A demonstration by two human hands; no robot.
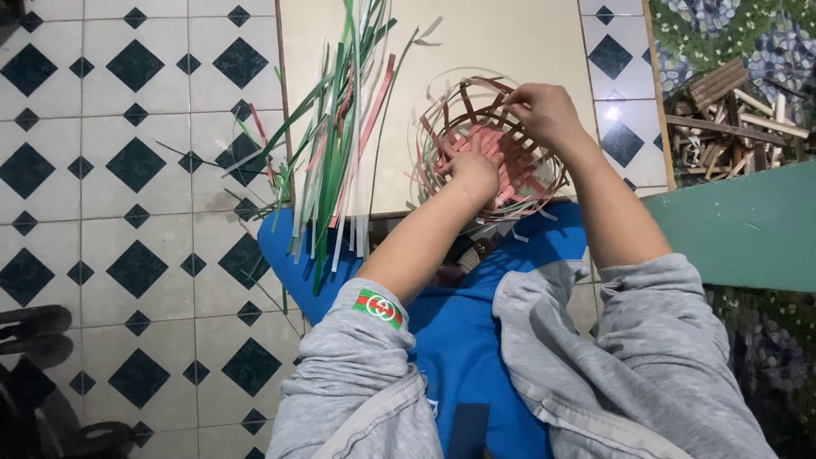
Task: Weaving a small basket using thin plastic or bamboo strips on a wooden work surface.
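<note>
A half-woven round basket (442,127) of red and pale strips lies on a beige board (501,38). My left hand (472,168) presses down inside the basket on its woven red base. My right hand (544,109) pinches a strip at the far rim of the basket. A loose bundle of green, white and pink strips (340,127) lies to the left of the basket, overhanging the board's front edge.
White floor tiles with dark diamonds (136,161) spread to the left. A pile of small wooden sticks (731,110) sits at the right, above a green surface (748,229). Dark footwear (34,331) lies at the lower left.
</note>
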